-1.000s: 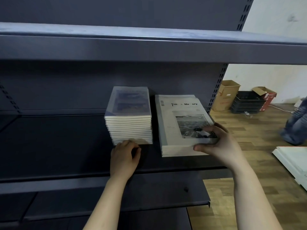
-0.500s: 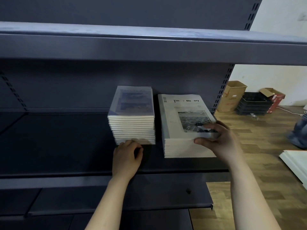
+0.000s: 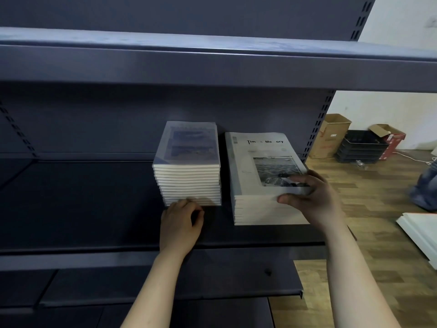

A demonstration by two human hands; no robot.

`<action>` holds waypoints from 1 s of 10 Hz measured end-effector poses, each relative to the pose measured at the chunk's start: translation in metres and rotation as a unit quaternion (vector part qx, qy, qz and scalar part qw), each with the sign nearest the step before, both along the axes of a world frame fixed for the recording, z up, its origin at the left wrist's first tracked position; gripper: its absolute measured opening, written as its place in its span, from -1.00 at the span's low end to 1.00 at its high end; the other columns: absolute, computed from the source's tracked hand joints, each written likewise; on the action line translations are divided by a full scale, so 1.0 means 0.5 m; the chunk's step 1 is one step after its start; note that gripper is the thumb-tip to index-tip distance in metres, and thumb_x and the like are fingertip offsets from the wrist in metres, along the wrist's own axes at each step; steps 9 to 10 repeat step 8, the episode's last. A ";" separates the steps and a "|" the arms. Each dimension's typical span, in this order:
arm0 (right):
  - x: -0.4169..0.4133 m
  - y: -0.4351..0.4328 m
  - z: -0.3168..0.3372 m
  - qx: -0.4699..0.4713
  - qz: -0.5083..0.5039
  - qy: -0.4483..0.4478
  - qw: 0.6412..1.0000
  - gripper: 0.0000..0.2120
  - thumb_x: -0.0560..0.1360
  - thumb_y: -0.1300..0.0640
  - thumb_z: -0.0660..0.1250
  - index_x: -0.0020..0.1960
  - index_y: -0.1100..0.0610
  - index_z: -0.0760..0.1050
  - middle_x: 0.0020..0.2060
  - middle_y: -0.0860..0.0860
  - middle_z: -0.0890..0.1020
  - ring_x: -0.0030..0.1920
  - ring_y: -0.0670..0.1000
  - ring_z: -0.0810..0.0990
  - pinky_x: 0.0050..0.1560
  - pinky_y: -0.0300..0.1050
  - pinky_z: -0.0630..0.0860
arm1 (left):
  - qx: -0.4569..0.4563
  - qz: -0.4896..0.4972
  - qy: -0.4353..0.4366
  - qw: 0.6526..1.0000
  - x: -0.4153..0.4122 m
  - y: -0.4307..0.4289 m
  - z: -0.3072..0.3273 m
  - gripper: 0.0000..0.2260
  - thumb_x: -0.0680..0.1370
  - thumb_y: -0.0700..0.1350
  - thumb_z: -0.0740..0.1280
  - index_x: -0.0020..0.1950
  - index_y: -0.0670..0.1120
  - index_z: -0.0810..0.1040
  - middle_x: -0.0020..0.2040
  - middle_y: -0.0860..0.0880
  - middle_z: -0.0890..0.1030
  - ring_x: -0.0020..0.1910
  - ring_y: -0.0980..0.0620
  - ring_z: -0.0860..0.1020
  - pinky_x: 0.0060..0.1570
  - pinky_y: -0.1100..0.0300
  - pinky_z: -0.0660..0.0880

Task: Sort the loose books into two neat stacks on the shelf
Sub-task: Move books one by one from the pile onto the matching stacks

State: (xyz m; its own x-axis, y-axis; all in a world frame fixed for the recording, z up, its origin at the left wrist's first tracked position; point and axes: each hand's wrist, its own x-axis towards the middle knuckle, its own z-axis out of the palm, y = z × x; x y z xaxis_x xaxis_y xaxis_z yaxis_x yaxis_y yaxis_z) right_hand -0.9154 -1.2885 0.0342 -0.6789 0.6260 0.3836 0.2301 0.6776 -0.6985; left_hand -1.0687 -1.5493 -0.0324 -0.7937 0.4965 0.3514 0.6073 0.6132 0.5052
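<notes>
Grey shelf (image 3: 71, 209): right hand (image 3: 316, 200) pinches top book (image 3: 250, 166) of large stack (image 3: 260, 211), right of small stack (image 3: 189, 181); left hand (image 3: 181, 223) curled at its base, grip unclear.

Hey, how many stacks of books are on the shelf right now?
2. A smaller stack sits left, by the left hand; a larger stack sits right, gripped by the right hand.

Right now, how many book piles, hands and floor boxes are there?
Book piles: 2, small pile and big pile
Hands: 2, left hand and right hand
Floor boxes: 2, brown box and red box
Total: 6
</notes>
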 end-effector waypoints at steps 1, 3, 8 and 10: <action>0.002 -0.002 -0.003 -0.006 -0.003 -0.005 1.000 -0.40 0.10 -0.22 0.56 0.10 -0.05 0.62 0.19 -0.11 0.51 0.22 -0.08 0.49 0.00 -0.17 0.43 | -0.012 -0.003 0.008 1.000 0.002 0.003 0.004 -0.91 0.52 -0.04 0.28 -0.06 0.05 0.58 -0.04 0.11 0.54 -0.02 0.05 0.46 0.02 0.06 0.40; 0.015 -0.031 -0.004 0.114 -0.028 -0.011 0.993 -0.49 0.26 -0.18 0.52 0.15 0.00 0.63 0.36 0.02 0.48 0.47 0.13 0.27 0.42 0.14 0.23 | -0.032 -0.025 0.019 0.999 0.013 -0.007 0.019 -0.91 0.54 -0.05 0.26 -0.05 0.02 0.56 -0.05 0.09 0.53 -0.03 0.04 0.47 -0.04 0.08 0.40; 0.036 -0.271 0.044 0.123 0.090 0.006 0.988 -0.80 0.48 0.15 0.38 0.10 0.12 0.62 0.04 0.01 0.64 0.10 0.02 0.56 0.04 -0.22 0.39 | -0.031 -0.027 0.117 0.992 0.075 -0.100 0.144 -0.82 0.56 0.01 0.22 -0.06 -0.02 0.58 -0.14 0.01 0.57 -0.14 -0.05 0.52 -0.23 0.14 0.24; 0.036 -0.271 0.044 0.123 0.090 0.006 0.988 -0.80 0.48 0.15 0.38 0.10 0.12 0.62 0.04 0.01 0.64 0.10 0.02 0.56 0.04 -0.22 0.39 | -0.031 -0.027 0.117 0.992 0.075 -0.100 0.144 -0.82 0.56 0.01 0.22 -0.06 -0.02 0.58 -0.14 0.01 0.57 -0.14 -0.05 0.52 -0.23 0.14 0.24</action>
